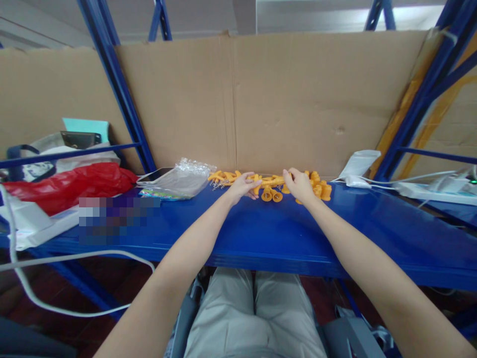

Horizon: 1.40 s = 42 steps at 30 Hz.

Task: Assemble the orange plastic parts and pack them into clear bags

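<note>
A row of orange-yellow plastic pieces lies along the back of the blue shelf. Near its middle, two flared, trumpet-like pieces (pixel 272 194) show their round open ends toward me. My left hand (pixel 243 187) has thumb and fingers around a slim orange-yellow piece (pixel 257 185). On the other side of the flared ends, my right hand (pixel 299 185) is curled with its fingertips on an orange-yellow piece (pixel 276 181); its grip is partly hidden. Small metal chains hang by the pieces (pixel 224 177) at the left end. More rounded pieces (pixel 322 190) are bunched beyond my right hand.
The blue shelf (pixel 272 233) is backed by a cardboard sheet (pixel 290 104). Left of the pieces lie clear plastic bags (pixel 179 181), a red bag (pixel 80 184) and a white power strip (pixel 55 226). White cables and another power strip (pixel 439 191) are at right. Blue posts (pixel 124 94) frame the shelf.
</note>
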Motion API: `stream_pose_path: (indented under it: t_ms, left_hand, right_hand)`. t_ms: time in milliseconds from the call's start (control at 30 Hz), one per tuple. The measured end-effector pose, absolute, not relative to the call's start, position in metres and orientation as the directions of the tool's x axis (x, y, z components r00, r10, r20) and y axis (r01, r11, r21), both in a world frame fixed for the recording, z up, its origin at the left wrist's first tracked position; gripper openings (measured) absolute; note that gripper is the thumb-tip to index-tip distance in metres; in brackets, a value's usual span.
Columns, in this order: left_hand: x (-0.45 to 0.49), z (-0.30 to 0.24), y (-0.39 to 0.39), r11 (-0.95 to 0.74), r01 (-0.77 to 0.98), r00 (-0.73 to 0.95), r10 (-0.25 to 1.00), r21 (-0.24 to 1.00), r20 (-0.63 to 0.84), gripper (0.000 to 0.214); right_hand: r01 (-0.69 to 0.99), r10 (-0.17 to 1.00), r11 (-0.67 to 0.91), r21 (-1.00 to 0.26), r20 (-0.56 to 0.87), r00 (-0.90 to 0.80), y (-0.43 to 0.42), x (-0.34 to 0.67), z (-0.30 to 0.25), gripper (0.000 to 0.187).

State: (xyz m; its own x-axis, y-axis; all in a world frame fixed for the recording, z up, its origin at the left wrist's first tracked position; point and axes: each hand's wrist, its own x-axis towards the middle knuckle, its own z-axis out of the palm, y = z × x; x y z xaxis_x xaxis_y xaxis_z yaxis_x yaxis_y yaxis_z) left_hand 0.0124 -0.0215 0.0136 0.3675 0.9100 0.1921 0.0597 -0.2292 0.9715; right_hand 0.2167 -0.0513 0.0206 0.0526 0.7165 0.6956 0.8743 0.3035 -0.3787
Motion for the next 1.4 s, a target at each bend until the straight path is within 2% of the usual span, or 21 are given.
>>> stream_pose_path:
  t_ms: [100,233,400,733,867,933,1000,1067,1133,1233,1400]
  left_hand:
    - [0.01,0.013,-0.02,-0.13,0.099,0.458,0.886,0.987,0.07,0.027]
    - [0.01,0.011,-0.019,-0.065,0.145,0.493,0.87,0.987,-0.015,0.028]
    - [0.015,0.012,-0.022,-0.107,0.152,0.458,0.888,0.983,0.026,0.026]
    - [0.018,0.009,-0.018,-0.29,0.191,0.43,0.883,0.938,0.186,0.027]
    - [0.017,0.009,-0.017,-0.266,0.164,0.396,0.899,0.95,0.184,0.027]
    - [0.016,0.009,-0.018,-0.255,0.139,0.367,0.911,0.957,0.189,0.026]
    - [0.015,0.011,-0.019,-0.249,0.119,0.335,0.921,0.961,0.197,0.024]
    - [0.014,0.012,-0.019,-0.24,0.111,0.315,0.929,0.964,0.195,0.022]
    - [0.014,0.014,-0.02,-0.227,0.106,0.311,0.932,0.968,0.184,0.022]
    - [0.013,0.016,-0.02,-0.202,0.091,0.324,0.932,0.975,0.163,0.018]
    - [0.011,0.021,-0.022,-0.131,0.054,0.378,0.92,0.99,0.101,0.02]
  right_hand:
    - [0.89,0.734,0.286,-0.356,0.678,0.036,-0.05,0.219,0.02,0.035]
    - [0.923,0.773,0.23,-0.309,0.634,0.02,-0.049,0.222,0.021,0.037]
    - [0.944,0.802,0.172,-0.281,0.596,0.031,-0.047,0.224,0.022,0.04]
    - [0.942,0.818,0.169,-0.291,0.575,0.031,-0.041,0.224,0.019,0.037]
    - [0.915,0.818,0.22,-0.338,0.575,0.016,-0.044,0.223,0.02,0.037]
    - [0.904,0.827,0.272,-0.331,0.561,-0.043,-0.046,0.224,0.02,0.037]
    - [0.907,0.842,0.325,-0.267,0.518,-0.15,-0.049,0.223,0.021,0.035]
    - [0.928,0.855,0.346,-0.141,0.455,-0.249,-0.052,0.221,0.023,0.032]
    - [0.952,0.866,0.304,0.023,0.41,-0.287,-0.057,0.216,0.026,0.028]
    - [0.958,0.864,0.18,0.222,0.431,-0.262,-0.066,0.205,0.031,0.024]
    - [0.948,0.806,0.101,0.303,0.534,-0.256,-0.073,0.195,0.034,0.028]
